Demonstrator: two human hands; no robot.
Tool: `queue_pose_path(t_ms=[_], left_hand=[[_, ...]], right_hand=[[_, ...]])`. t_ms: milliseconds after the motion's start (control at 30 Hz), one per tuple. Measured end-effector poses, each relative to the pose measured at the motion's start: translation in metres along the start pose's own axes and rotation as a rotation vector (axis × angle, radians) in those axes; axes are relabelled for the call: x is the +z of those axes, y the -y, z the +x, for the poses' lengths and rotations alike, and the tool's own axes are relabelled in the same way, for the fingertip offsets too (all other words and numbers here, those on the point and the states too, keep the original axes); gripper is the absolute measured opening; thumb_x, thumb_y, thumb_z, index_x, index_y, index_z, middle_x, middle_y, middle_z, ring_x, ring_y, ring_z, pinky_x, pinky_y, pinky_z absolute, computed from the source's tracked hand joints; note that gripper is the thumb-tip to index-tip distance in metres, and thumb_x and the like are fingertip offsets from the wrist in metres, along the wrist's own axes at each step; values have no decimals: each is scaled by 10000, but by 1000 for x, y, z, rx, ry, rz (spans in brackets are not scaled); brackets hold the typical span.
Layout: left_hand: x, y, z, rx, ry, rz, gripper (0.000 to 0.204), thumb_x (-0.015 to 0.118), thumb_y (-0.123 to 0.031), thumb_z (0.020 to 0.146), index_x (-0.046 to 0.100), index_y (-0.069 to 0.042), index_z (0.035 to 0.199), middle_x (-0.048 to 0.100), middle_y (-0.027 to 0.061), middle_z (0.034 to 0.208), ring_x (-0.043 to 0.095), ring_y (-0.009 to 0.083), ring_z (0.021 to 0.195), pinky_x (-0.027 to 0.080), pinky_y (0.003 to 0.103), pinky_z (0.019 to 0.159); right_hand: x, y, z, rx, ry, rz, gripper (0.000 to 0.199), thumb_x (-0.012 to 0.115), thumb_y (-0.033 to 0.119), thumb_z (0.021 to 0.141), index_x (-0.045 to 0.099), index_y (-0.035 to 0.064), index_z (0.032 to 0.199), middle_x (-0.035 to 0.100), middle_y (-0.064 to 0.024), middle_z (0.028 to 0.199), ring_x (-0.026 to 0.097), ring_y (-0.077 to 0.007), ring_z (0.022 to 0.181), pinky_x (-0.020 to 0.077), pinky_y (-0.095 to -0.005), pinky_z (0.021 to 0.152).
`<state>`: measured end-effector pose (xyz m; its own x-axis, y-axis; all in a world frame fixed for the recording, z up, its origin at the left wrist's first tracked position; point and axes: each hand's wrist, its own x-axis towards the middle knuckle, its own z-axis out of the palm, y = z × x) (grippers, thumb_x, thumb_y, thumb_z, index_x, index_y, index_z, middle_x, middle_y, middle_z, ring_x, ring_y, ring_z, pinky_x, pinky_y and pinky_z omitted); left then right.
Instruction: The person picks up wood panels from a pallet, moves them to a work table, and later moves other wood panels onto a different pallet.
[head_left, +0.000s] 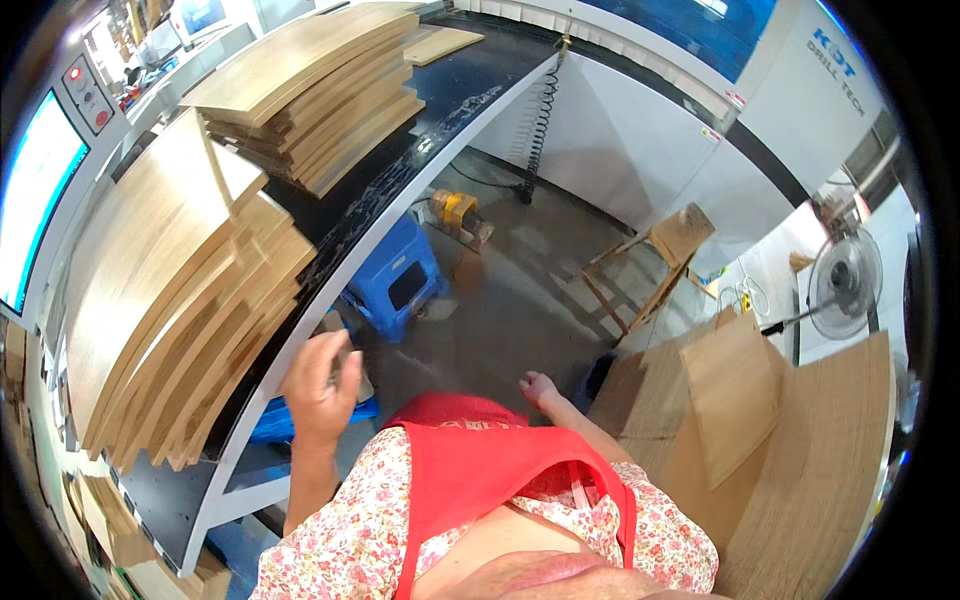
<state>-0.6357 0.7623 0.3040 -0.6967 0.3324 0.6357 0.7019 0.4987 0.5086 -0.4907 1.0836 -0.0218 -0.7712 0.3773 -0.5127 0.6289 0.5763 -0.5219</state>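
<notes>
My left hand (322, 385) is raised beside the edge of the black-topped table (440, 130). Its thumb stands away from loosely bent fingers, and I see nothing in it. Close by on the tabletop is a tall stack of pale wood panels (150, 270), its layers unevenly staggered; the hand is apart from it. My right hand (537, 387) hangs low over the floor with its fingers curled in, and no object shows in it. A second stack of wood panels (310, 70) lies farther along the table, with a small loose board (440, 45) beside it.
A blue plastic stool (398, 278) and a yellow foot pedal (456, 210) are beside the table. A wooden stool (683, 235) stands farther right, near a fan (845, 270). Brown panels (815, 450) rise at my right. A screen (40, 200) is at far left.
</notes>
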Motion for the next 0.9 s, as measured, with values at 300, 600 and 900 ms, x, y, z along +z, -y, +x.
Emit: queue_pose_path(t_ms=[300, 600, 900], left_hand=[[147, 35, 87, 18, 183, -77, 204, 700, -130, 770, 652, -23, 937, 655, 153, 939, 623, 331, 859, 496, 380, 755], [283, 66, 252, 163, 318, -32, 231, 676, -172, 786, 646, -29, 966, 632, 156, 1019, 576, 336, 980, 463, 403, 854], [438, 142, 402, -43, 198, 290, 435, 624, -340, 849, 586, -61, 1180, 523, 160, 1279, 446, 349, 1222, 364, 415, 1019]], right_hand=[[-80, 41, 120, -116, -22, 434, 491, 580, 286, 875, 523, -57, 1223, 654, -209, 1017, 627, -307, 962, 478, -372, 832], [-114, -50, 171, 254, -121, 522, 335, 539, 181, 925, 540, -26, 1189, 633, -74, 874, 579, -144, 687, 470, -290, 599], [-218, -101, 263, 144, -96, 535, 324, 547, 204, 907, 545, 0, 1158, 600, -48, 747, 521, -104, 574, 413, -266, 489]])
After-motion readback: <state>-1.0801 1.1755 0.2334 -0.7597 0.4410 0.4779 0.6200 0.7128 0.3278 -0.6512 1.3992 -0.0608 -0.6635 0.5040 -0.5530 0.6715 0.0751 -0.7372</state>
